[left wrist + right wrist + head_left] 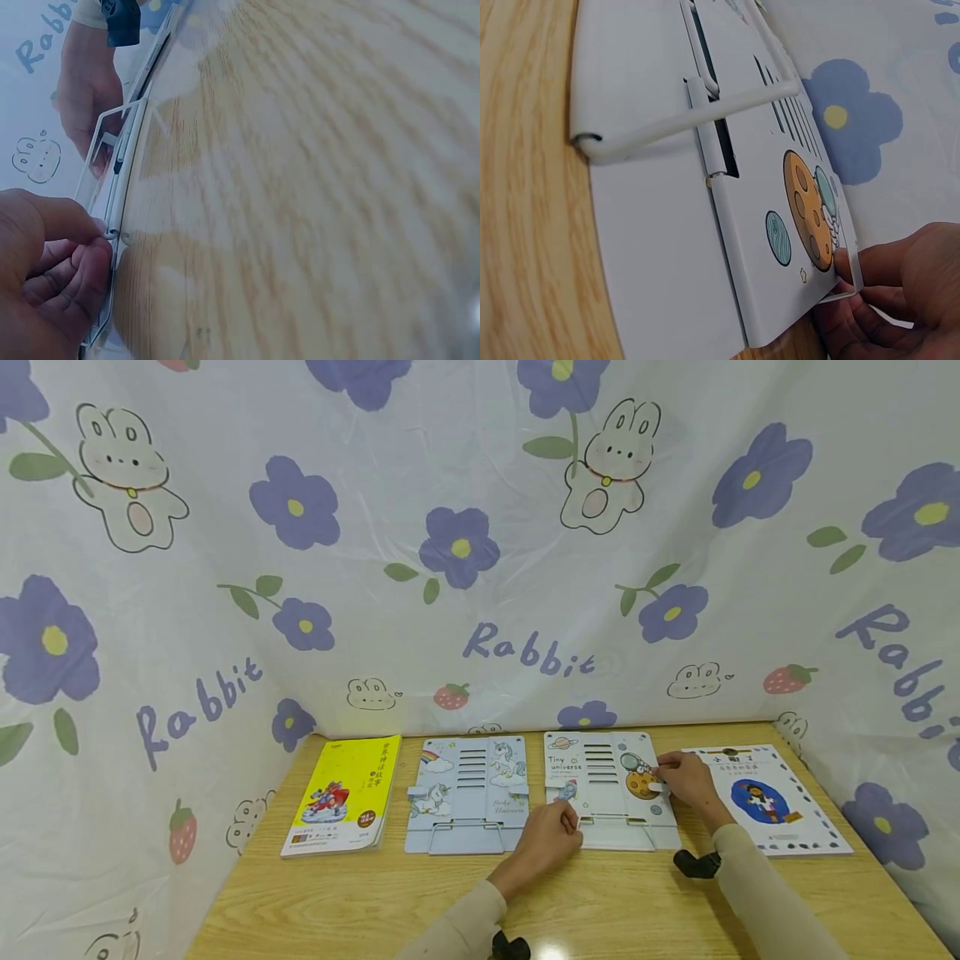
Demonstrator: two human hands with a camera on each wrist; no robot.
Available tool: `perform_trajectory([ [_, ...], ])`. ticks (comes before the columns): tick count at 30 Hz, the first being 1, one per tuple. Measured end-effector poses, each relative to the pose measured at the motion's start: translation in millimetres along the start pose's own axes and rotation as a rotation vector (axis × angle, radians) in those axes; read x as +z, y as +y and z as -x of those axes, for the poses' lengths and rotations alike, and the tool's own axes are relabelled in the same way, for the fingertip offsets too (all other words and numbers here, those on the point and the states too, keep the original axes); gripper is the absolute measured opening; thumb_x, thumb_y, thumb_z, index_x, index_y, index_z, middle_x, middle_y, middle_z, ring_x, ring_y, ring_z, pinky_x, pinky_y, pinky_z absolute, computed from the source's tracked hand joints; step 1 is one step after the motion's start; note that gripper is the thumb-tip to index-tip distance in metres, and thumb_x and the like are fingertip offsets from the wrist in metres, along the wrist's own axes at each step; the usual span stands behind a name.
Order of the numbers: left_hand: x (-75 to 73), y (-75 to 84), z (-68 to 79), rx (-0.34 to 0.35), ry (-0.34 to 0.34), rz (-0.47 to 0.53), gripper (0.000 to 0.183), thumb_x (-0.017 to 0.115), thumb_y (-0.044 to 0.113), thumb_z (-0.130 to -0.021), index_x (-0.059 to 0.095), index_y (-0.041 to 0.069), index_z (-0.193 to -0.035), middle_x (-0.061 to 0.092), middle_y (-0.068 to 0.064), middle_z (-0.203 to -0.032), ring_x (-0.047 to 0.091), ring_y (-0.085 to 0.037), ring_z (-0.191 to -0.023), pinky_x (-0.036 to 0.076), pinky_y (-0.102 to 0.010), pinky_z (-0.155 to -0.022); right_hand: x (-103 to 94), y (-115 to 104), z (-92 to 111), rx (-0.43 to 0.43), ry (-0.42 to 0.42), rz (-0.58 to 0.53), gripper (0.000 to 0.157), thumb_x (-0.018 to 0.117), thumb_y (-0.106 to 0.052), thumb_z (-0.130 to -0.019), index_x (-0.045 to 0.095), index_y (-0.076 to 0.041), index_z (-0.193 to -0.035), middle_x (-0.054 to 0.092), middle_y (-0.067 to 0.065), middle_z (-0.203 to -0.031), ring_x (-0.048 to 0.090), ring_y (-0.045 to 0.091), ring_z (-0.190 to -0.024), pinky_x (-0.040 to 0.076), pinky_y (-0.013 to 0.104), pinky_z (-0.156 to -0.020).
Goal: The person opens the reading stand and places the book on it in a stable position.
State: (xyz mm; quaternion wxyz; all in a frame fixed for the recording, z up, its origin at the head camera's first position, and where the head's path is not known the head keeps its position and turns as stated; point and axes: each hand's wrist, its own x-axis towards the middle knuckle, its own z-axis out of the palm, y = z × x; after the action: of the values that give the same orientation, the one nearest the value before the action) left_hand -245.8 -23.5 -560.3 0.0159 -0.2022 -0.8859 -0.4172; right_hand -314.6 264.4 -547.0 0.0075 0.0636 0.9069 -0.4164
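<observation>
A white book stand (603, 797) printed with an astronaut, an orange planet and "Tiny universe" lies nearly flat on the table. At its lower left edge, my left hand (546, 839) pinches with thumb and fingertips, also seen in the left wrist view. My right hand (693, 783) grips the right side, where thumb and fingers hold the edge beside the small side clip (853, 262). In the right wrist view, a white wire bracket (690, 118) sticks out from the stand's lower part. Left of it lies a second book stand (474, 806) with unicorns and a rainbow.
On the far left lies a thick yellow book (348, 789). A white book (787, 814) with a blue picture lies right of the stands, partly behind my right hand. The wooden table (337, 902) meets a hanging rabbit-and-flower cloth (390, 635) at its back and sides.
</observation>
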Motion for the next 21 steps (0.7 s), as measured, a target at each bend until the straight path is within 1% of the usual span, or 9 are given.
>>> perform_trajectory([
  [4, 10.9, -18.6, -4.2, 0.059, 0.034, 0.015, 0.020, 0.073, 0.001, -0.081, 0.061, 0.018, -0.080, 0.055, 0.015, -0.068, 0.047, 0.007, -0.060, 0.042, -0.012, -0.055, 0.7, 0, 0, 0.015, -0.005, -0.011, 0.039, 0.061, -0.012, -0.104, 0.062, 0.015, -0.131, 0.070, 0.033, -0.120, 0.070, 0.037, -0.101, 0.057, 0.033, -0.070],
  [7, 12.2, -23.8, -3.5, 0.115, 0.043, 0.021, 0.022, 0.073, 0.001, -0.081, 0.060, 0.019, -0.080, 0.055, 0.016, -0.068, 0.048, 0.008, -0.061, 0.043, -0.011, -0.055, 0.7, 0, 0, 0.024, -0.007, -0.015, 0.039, 0.061, -0.012, -0.104, 0.062, 0.015, -0.132, 0.070, 0.033, -0.120, 0.070, 0.036, -0.100, 0.057, 0.032, -0.070],
  [11, -2.3, -6.6, 3.6, 0.119, -0.007, 0.001, 0.018, 0.073, -0.003, -0.084, 0.063, 0.012, -0.083, 0.060, 0.008, -0.071, 0.049, 0.006, -0.063, 0.046, -0.012, -0.058, 0.4, -1, 0, 0.032, -0.014, -0.019, 0.040, 0.060, -0.012, -0.104, 0.061, 0.015, -0.133, 0.070, 0.033, -0.121, 0.070, 0.035, -0.100, 0.057, 0.032, -0.071],
  [13, -5.7, -1.8, 5.6, 0.111, -0.020, -0.003, 0.018, 0.074, -0.005, -0.085, 0.063, 0.010, -0.084, 0.061, 0.006, -0.072, 0.049, 0.006, -0.064, 0.046, -0.011, -0.060, 0.7, -1, 0, 0.034, -0.018, -0.021, 0.040, 0.059, -0.012, -0.104, 0.061, 0.016, -0.133, 0.069, 0.033, -0.122, 0.070, 0.036, -0.101, 0.057, 0.032, -0.072],
  [15, -6.5, -0.5, 6.9, 0.113, -0.028, -0.012, 0.020, 0.075, -0.005, -0.085, 0.063, 0.011, -0.083, 0.062, 0.006, -0.073, 0.049, 0.006, -0.065, 0.046, -0.011, -0.060, 1.1, -2, 0, 0.041, -0.021, -0.025, 0.040, 0.060, -0.012, -0.104, 0.060, 0.015, -0.134, 0.069, 0.033, -0.123, 0.069, 0.036, -0.103, 0.057, 0.032, -0.073],
  [21, -7.9, -0.5, 8.9, 0.189, -0.071, -0.084, 0.021, 0.076, -0.002, -0.090, 0.063, 0.013, -0.085, 0.062, 0.007, -0.077, 0.049, 0.006, -0.069, 0.046, -0.011, -0.063, 0.0, -3, 0, 0.057, -0.022, -0.039, 0.042, 0.061, -0.014, -0.105, 0.059, 0.015, -0.135, 0.066, 0.034, -0.126, 0.067, 0.036, -0.104, 0.056, 0.032, -0.073],
])
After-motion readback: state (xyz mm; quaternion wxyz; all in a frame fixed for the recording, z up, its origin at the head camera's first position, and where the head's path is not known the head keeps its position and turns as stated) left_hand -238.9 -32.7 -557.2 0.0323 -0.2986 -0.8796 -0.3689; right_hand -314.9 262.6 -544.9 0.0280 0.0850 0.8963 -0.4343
